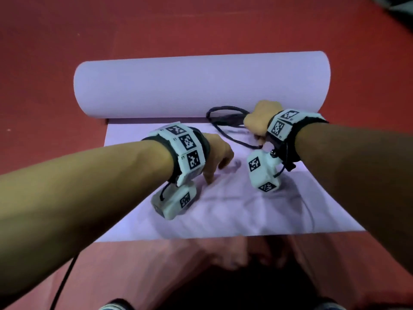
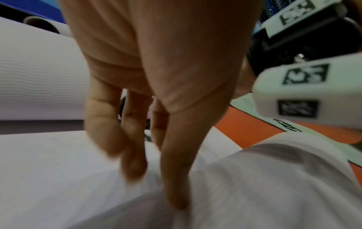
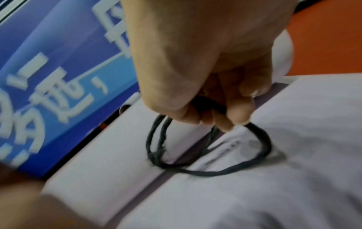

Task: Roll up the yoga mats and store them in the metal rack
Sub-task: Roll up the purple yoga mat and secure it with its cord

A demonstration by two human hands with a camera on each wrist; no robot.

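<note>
A lilac yoga mat (image 1: 201,86) lies on the red floor, its far part rolled into a thick roll, its near part (image 1: 223,209) flat in front of me. A dark cord loop (image 1: 225,121) lies on the flat part against the roll. My right hand (image 1: 259,124) grips this cord loop (image 3: 205,155) in curled fingers. My left hand (image 1: 216,159) hangs over the flat mat with fingers pointing down and fingertips (image 2: 176,199) touching the mat (image 2: 78,186); it holds nothing.
Red floor (image 1: 67,52) surrounds the mat. A blue banner with white characters (image 3: 49,77) stands behind the roll. A black cable (image 1: 64,280) runs along the floor at the near left. My knees and shoes are at the bottom of the head view.
</note>
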